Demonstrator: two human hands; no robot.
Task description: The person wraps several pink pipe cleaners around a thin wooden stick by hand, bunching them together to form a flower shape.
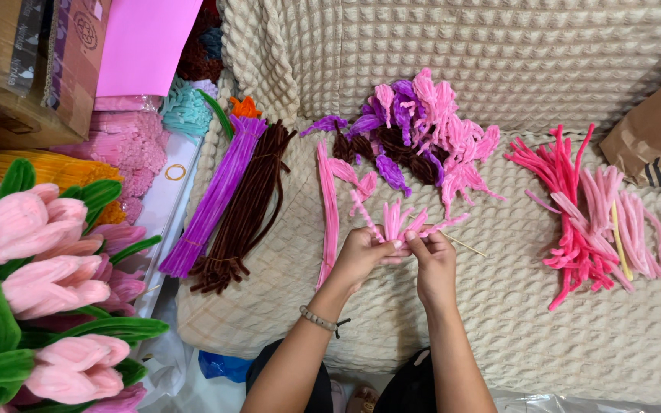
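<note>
Between my fingers (401, 246) I am pinching a small pink chenille flower piece (399, 220), its looped petals fanning up just above the fingertips. My left hand (361, 256) is closing round the gathered base from one side, and my right hand (434, 264) is pressing against it from the other, thumb and forefinger shut tight on the twist; both hands are fully occupied with this one piece. I judge the work here is binding the petals at the base, so I am keeping the pinch low and firm, letting the loops stay free, and turning the stems together rather than pulling on them. A thin wooden skewer (468, 245) is lying just right of my right fingers. Left of my left fingers, long light pink stems (329, 206) are lying on the quilted cream cover (499, 321). Further left are bundles of brown stems (242, 206) and purple stems (216, 199). Beyond the fingertips a heap of finished pink and purple pieces (422, 130) is sitting. Well to the right, cut red and pink stems (590, 222) are waiting.
</note>
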